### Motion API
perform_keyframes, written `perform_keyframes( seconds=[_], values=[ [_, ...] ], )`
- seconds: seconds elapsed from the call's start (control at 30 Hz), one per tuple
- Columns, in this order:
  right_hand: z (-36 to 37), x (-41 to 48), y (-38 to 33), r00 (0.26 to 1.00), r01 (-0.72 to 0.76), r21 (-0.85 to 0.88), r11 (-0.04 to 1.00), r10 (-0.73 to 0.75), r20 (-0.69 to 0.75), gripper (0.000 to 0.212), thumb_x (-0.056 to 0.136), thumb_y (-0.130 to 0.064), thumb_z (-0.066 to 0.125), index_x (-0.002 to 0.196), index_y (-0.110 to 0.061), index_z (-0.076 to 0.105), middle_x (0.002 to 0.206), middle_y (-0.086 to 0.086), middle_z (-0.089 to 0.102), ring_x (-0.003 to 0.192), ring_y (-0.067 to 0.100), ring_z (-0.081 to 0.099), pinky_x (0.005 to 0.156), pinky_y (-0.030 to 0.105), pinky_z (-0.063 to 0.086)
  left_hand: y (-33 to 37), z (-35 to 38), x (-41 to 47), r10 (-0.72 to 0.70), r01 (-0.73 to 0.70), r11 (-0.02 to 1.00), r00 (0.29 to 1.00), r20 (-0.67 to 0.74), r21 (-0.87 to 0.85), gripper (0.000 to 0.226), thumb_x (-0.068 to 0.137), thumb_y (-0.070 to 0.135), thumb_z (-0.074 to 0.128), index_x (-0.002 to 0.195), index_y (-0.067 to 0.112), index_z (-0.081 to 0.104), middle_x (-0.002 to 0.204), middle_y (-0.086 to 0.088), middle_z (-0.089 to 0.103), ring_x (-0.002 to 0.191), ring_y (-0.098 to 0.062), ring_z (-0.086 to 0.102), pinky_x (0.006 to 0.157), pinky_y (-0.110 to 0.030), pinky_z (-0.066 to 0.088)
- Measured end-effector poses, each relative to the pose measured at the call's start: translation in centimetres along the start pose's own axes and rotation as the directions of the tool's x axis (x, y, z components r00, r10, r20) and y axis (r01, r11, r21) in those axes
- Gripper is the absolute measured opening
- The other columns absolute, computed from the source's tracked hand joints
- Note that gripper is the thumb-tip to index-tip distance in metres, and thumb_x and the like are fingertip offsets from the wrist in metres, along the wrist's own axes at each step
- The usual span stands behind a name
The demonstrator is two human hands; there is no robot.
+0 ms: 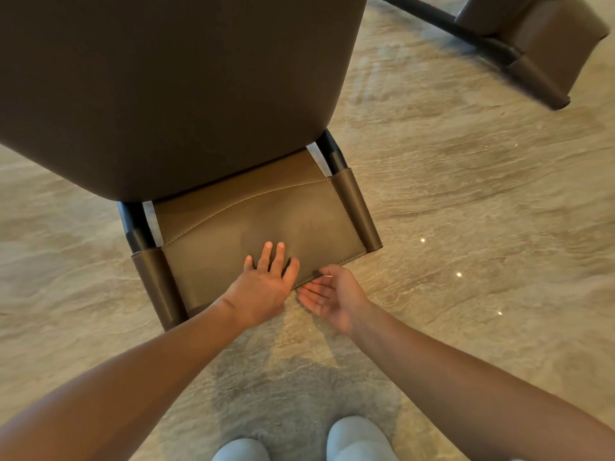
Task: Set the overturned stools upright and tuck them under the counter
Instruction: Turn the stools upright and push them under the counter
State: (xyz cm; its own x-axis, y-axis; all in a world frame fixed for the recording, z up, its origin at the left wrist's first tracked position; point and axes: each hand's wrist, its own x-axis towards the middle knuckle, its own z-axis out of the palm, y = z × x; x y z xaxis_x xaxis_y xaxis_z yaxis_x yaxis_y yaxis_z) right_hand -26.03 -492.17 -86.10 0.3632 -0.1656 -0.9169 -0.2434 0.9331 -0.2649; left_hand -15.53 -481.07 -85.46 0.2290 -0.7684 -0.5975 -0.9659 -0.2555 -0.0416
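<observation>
Item: stool point(213, 134), brown leather on a black frame, lying overturned on the floor point(466, 194) directly ahead of the person. Its backrest point(253, 221) faced up and pointed toward them, and its broad seat point(166, 78) filled the upper left of the view. Left hand point(263, 291): arm stretched forward, palm down, fingers straight and slightly spread, resting flat on the backrest near its lower edge and gripping nothing. Right hand point(332, 297): arm stretched forward, palm turned up, fingers relaxed and nearly straight, held at that same lower edge just beside the left hand. It held nothing, and whether the fingertips touched the leather could not be told. Black frame tubes point(332, 154) showed at both sides between seat and backrest. Second stool point(539, 38): same make, tipped over at the upper right, well apart from the first. Open marble-patterned floor lay between the two stools and to the right. Pale slippers point(359, 440) stood at the lower edge, near the backrest.
</observation>
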Motion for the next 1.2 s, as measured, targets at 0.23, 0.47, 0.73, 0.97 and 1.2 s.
perform_keyframes(
  seconds=[0.23, 0.47, 0.73, 0.97, 1.2],
  values=[
    [1.7, 0.5, 0.9, 0.999, 0.02, 0.18, 0.983, -0.029, 0.045, 0.011, 0.095, -0.012, 0.052, 0.093, -0.004, 0.058, 0.101, 0.02, 0.064, 0.09, 0.028, 0.064, 0.086, 0.04, 0.053, 0.0, 0.8, -0.1, -0.064, 0.064, 0.997, 0.998, -0.02, 0.031, 0.073, 0.1, 0.039, 0.035, 0.152, 0.009, -0.007, 0.158, -0.023, -0.014, 0.147, -0.038, -0.009, 0.117, -0.057, 0.012],
    [2.2, 0.5, 1.4, 0.996, 0.084, 0.155, 0.984, -0.082, -0.02, 0.02, 0.096, -0.014, 0.053, 0.112, -0.004, 0.059, 0.096, 0.018, 0.068, 0.084, 0.026, 0.067, 0.074, 0.038, 0.057, 0.3, 1.2, -0.3, -0.199, 0.205, 0.978, 0.974, -0.111, 0.046, 0.083, 0.101, 0.044, 0.033, 0.145, 0.005, -0.026, 0.157, -0.023, -0.018, 0.145, -0.045, -0.009, 0.112, -0.063, 0.016],
    [2.3, 0.9, 1.4, 0.993, 0.099, 0.085, 0.991, -0.093, -0.07, 0.036, 0.096, -0.01, 0.052, 0.131, -0.004, 0.049, 0.1, 0.019, 0.066, 0.081, 0.026, 0.067, 0.053, 0.032, 0.057, 0.9, 0.9, -0.1, -0.245, 0.245, 0.969, 0.969, -0.023, -0.03, 0.078, 0.101, 0.017, 0.04, 0.146, 0.003, -0.023, 0.154, -0.028, -0.019, 0.141, -0.054, 0.0, 0.098, -0.053, 0.048],
    [2.4, 1.3, 1.0, 0.992, 0.099, 0.033, 0.995, -0.096, -0.083, 0.033, 0.097, -0.02, 0.058, 0.125, -0.005, 0.055, 0.103, 0.018, 0.07, 0.086, 0.028, 0.07, 0.063, 0.039, 0.059, 0.5, 0.3, -0.5, -0.211, 0.208, 0.974, 0.977, -0.019, -0.089, 0.079, 0.098, 0.015, 0.041, 0.149, 0.005, -0.019, 0.156, -0.026, -0.019, 0.142, -0.052, -0.001, 0.099, -0.055, 0.046],
    [2.7, 0.8, 1.0, 0.988, 0.107, 0.034, 0.994, -0.103, -0.114, 0.032, 0.101, -0.015, 0.048, 0.133, -0.009, 0.048, 0.094, 0.015, 0.069, 0.077, 0.024, 0.068, 0.051, 0.035, 0.057, 0.2, -0.4, -0.9, -0.207, 0.206, 0.967, 0.978, 0.006, -0.153, 0.083, 0.097, 0.018, 0.047, 0.15, 0.009, -0.016, 0.157, -0.021, -0.018, 0.144, -0.049, -0.003, 0.102, -0.053, 0.044]
  ],
)
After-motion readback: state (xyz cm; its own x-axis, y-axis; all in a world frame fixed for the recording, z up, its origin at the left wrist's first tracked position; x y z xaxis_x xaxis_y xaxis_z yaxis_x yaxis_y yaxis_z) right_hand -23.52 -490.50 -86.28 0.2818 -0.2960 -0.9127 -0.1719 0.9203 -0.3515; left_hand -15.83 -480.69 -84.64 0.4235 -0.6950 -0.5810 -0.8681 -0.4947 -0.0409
